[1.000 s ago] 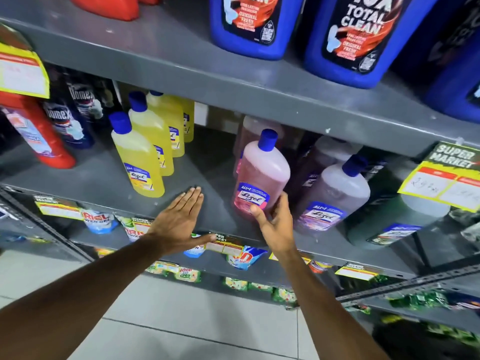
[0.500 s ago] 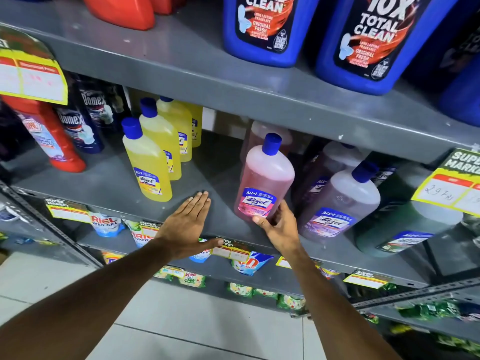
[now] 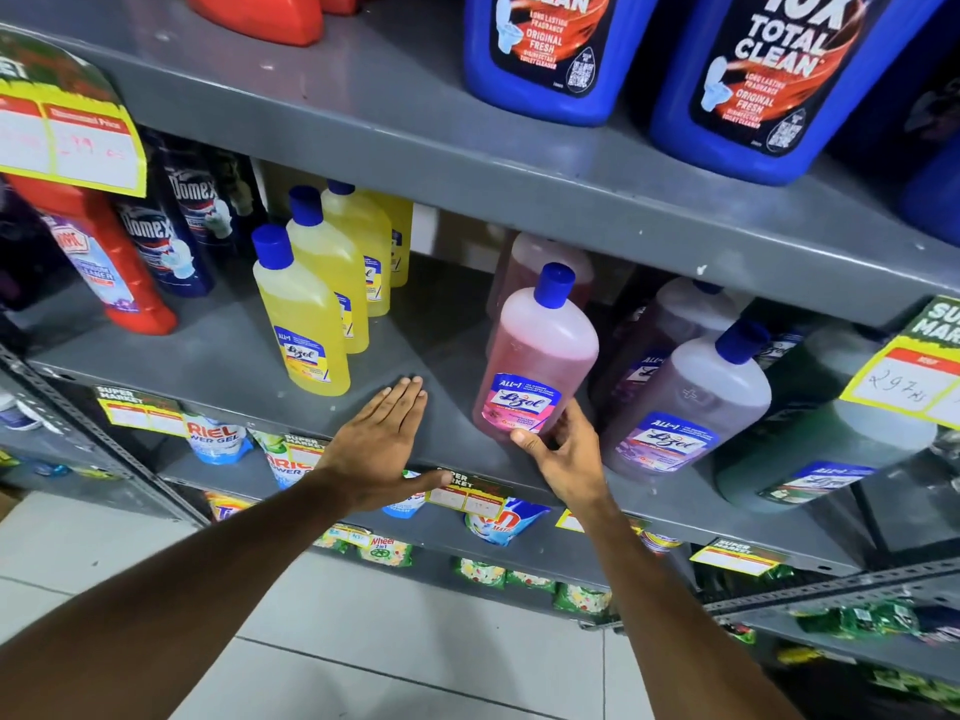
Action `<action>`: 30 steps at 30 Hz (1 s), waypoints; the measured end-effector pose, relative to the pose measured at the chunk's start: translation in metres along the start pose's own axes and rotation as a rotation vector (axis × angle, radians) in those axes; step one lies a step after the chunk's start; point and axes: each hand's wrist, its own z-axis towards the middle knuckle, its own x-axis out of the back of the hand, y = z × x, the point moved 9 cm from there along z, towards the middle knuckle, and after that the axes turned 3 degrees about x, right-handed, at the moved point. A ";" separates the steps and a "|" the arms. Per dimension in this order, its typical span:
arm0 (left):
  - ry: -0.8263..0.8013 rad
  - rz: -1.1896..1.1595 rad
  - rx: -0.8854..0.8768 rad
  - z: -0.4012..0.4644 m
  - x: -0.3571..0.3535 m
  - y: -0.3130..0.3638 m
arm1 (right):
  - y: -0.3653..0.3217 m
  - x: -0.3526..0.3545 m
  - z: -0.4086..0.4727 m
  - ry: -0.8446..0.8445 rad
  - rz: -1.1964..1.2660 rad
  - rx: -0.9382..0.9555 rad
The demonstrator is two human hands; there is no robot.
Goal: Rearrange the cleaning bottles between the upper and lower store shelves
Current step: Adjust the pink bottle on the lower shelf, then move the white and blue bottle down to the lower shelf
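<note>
A pink Lizol bottle (image 3: 540,356) with a blue cap stands on the lower grey shelf (image 3: 228,350), tilted slightly left. My right hand (image 3: 563,454) holds its base from below and the right, thumb across the label's bottom edge. My left hand (image 3: 382,444) lies flat and open on the shelf's front lip, left of the pink bottle and just in front of a row of yellow Lizol bottles (image 3: 301,314). Two big blue toilet-cleaner jugs (image 3: 550,44) stand on the upper shelf (image 3: 415,122).
A purple Lizol bottle (image 3: 685,402) and a green one (image 3: 826,439) lean right of the pink one. A red bottle (image 3: 98,252) and dark Domex bottles (image 3: 171,226) stand at the left. Yellow price tags (image 3: 72,132) hang from shelf edges. Detergent pouches (image 3: 218,439) fill the shelf below.
The pink bottle has settled a little lower toward the shelf with my right hand at its base. My left hand stays flat on the shelf edge. The view has shifted slightly.
</note>
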 end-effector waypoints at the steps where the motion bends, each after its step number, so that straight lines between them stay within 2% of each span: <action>1: 0.007 0.000 0.003 0.000 0.000 -0.001 | 0.000 -0.001 0.000 -0.009 -0.007 0.001; 6: 0.034 0.008 -0.001 0.000 -0.002 -0.002 | 0.003 -0.003 0.003 -0.044 -0.017 0.007; 11: -0.057 0.057 0.004 0.000 0.006 0.001 | -0.013 0.005 -0.008 0.006 0.088 0.039; 13: -0.067 0.068 0.000 -0.006 0.023 0.005 | -0.030 0.012 -0.021 0.044 0.083 0.077; 17: 0.071 0.055 -0.001 -0.032 0.096 0.020 | -0.067 0.032 -0.058 0.199 -0.026 0.137; 21: 0.217 0.030 0.007 -0.070 0.182 0.030 | -0.140 0.033 -0.094 0.260 -0.173 0.319; 27: 0.401 0.101 0.075 -0.127 0.289 0.010 | -0.290 -0.034 -0.115 0.084 -0.201 0.650; 30: 0.471 0.151 0.108 -0.151 0.334 -0.023 | -0.366 -0.068 -0.115 0.062 -0.170 0.826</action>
